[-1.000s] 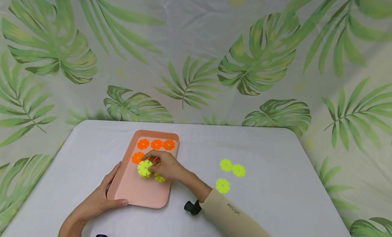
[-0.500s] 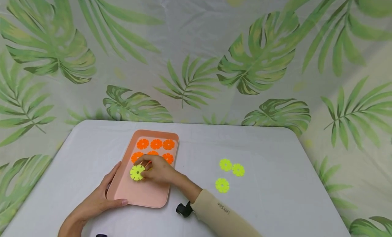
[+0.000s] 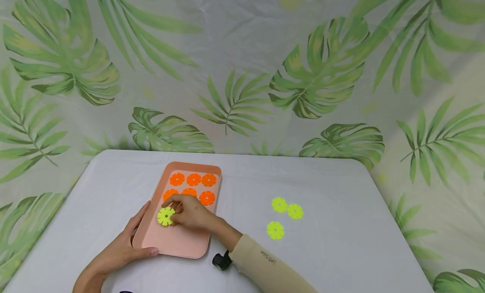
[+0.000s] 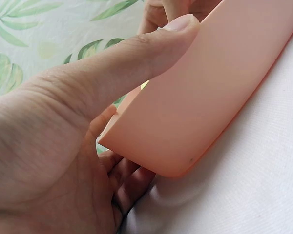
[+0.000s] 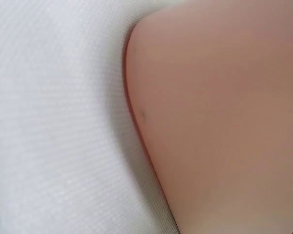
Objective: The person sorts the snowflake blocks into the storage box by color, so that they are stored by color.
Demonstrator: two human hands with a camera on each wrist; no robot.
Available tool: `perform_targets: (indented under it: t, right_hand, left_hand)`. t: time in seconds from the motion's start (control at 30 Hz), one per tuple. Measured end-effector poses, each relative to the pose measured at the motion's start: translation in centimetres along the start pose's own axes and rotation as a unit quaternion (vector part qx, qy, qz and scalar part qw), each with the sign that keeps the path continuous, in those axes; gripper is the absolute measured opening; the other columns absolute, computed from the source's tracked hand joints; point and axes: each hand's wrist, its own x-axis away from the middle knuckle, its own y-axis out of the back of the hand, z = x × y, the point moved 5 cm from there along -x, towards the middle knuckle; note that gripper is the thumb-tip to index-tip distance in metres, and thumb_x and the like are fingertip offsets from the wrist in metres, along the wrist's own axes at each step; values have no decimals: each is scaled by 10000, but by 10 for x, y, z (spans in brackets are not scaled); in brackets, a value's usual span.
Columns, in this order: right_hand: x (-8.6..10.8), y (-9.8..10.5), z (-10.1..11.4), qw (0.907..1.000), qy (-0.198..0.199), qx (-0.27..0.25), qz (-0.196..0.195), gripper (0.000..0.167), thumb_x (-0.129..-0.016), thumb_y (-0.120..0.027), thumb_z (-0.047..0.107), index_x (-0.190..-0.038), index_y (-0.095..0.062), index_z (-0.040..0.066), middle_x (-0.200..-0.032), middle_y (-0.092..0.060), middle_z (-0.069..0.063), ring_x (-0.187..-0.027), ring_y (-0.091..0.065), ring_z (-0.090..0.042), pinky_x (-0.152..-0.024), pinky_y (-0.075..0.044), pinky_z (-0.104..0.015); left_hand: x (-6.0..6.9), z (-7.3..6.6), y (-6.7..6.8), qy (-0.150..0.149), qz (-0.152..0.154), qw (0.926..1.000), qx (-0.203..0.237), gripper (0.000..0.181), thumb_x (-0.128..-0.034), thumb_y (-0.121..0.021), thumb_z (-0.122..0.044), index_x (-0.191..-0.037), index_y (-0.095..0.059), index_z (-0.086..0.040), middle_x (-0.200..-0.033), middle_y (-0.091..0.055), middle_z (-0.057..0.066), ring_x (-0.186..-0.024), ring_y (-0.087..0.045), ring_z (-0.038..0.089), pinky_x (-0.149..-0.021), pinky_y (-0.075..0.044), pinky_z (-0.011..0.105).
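My left hand (image 3: pixel 119 244) grips the near left corner of a shallow pink tray (image 3: pixel 178 246). In the left wrist view its thumb lies along the rim of the tray (image 4: pixel 195 112), and the other fingers reach round the corner. Over the tray's middle left, my right hand (image 3: pixel 191 213) pinches a yellow-green notched disc (image 3: pixel 163 218) between thumb and fingers. Two rows of orange notched discs (image 3: pixel 177 179) lie in the tray's far half, partly covered by this hand. Only the tray's outer wall (image 5: pixel 210 122) and cloth show in the right wrist view.
Three yellow-green notched discs (image 3: pixel 279 205) lie on the white-covered table (image 3: pixel 333 242), right of the tray. A black device (image 3: pixel 221 260) sits at the right wrist by the sleeve (image 3: pixel 265 259). Behind the table hangs a leaf-patterned cloth (image 3: pixel 235 53).
My right hand has moved left and slightly nearer with the yellow-green disc, uncovering more of the second row of orange discs. The left hand and tray have stayed in place.
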Motion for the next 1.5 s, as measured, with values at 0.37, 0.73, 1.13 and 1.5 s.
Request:
perform_targets:
  t: [0.37, 0.73, 1.13, 1.5]
  right_hand:
    - [-8, -7, 3, 9962, 86, 871, -35, 364, -914, -748, -22, -1226, -741, 164, -968, -634, 53, -808, -548, -4, -723, -495, -117]
    - [-9, -9, 6, 9919, -205, 1203, -345, 305, -913, -777, 26, -1190, -739, 149, -935, -657, 58, -786, -554, -1, -674, -497, -117]
    - [-9, -15, 10, 9797, -68, 1877, -698, 286, -902, -814, 96, -1172, -753, 169, -925, -656, 80, -801, -531, 3, -712, -464, -94]
    - [-11, -18, 13, 9794, -138, 1949, -517, 371, -947, -765, 99, -1281, -696, 244, -1012, -678, 109, -855, -552, 8, -754, -485, -106]
  left_hand:
    - [-1, 0, 1, 21, 43, 10000, -32, 1184, -854, -847, -193, -1656, -21, -468, -1733, -99, 171, -1424, -286, 183, -978, -371, 231]
    - [-1, 1, 1, -156, -67, 9998, -54, 1169, -852, -851, -191, -1657, -50, -467, -1720, -149, 139, -1266, -322, -111, -928, -348, 123]
    - [0, 3, 0, -158, -64, 9998, 34, 1178, -843, -856, -174, -1664, -58, -448, -1717, -148, 151, -1279, -300, -119, -933, -337, 116]
    - [0, 1, 0, -63, -41, 10000, -8, 1175, -853, -854, -188, -1656, -45, -470, -1714, -158, 148, -1305, -296, -89, -988, -361, 262]
